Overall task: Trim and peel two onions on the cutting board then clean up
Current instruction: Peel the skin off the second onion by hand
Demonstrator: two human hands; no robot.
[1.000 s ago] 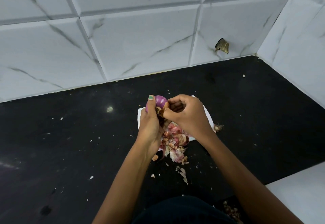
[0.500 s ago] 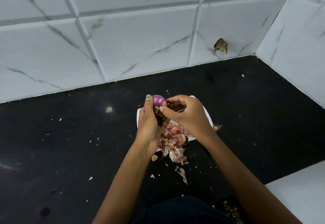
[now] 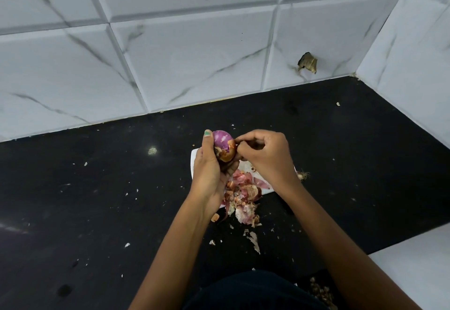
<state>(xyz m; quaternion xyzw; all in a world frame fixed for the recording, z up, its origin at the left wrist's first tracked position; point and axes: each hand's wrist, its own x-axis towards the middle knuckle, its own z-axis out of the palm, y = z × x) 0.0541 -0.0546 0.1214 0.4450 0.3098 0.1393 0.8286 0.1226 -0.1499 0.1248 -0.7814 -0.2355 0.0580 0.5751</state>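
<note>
While the left hand (image 3: 211, 167) curls its grip round a small purple onion (image 3: 223, 144) with patches of brown papery skin on it, thumb up along the onion's left side, the right hand (image 3: 266, 155) meets it from the right with fingers bent. The right fingertips (image 3: 239, 139) pinch at the brown skin on the onion's right edge, so this grip is grasping the skin of the onion itself. The onion is held in the air above the far end of a white rectangular cutting board (image 3: 194, 161), which lies on a black stone surface (image 3: 97, 200) and is mostly hidden under both hands. A heap of pink and brown onion peelings (image 3: 243, 195) sits on the near part of the board and spills over its near edge onto the surface. Small pale flakes of skin (image 3: 253, 239) are scattered on the surface nearer the person. Just beside the board's right edge lies a wispy trimmed onion root end (image 3: 303, 175). White marbled wall tiles (image 3: 170, 54) rise behind the surface, one with a brown chipped hole (image 3: 308, 62) in it.
</note>
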